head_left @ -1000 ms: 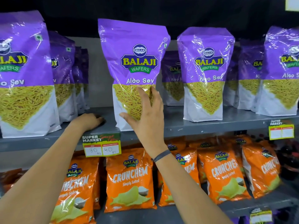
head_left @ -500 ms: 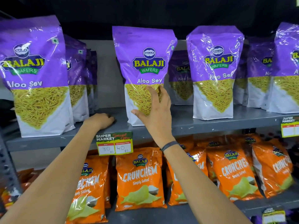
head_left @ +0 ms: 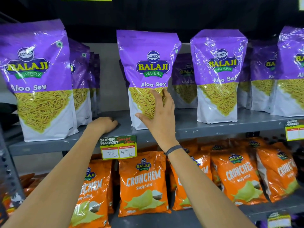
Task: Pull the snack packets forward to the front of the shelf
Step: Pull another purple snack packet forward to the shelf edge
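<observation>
Purple Balaji Aloo Sev packets stand upright on the grey upper shelf (head_left: 213, 129). The middle packet (head_left: 148, 63) stands close to the shelf's front edge. My right hand (head_left: 160, 119) holds its lower right side, fingers curled round the right edge and thumb spread across the front. My left hand (head_left: 103, 125) rests knuckles-up on the bare shelf just left of that packet, fingers curled, holding nothing. Another packet (head_left: 36, 79) stands at the front left with more behind it. A further packet (head_left: 218, 76) stands front right, and one (head_left: 184, 83) sits deeper back between them.
A price tag (head_left: 118, 147) marked 80 and 40 hangs on the shelf edge below my left hand. Orange Crunchem packets (head_left: 143, 183) fill the lower shelf. A perforated grey upright (head_left: 8, 170) runs down the left side. More purple packets (head_left: 291, 71) stand far right.
The view has shifted so the shelf sits further right and lower in frame. Both hands keep their places: right on the middle packet, left on the shelf.
</observation>
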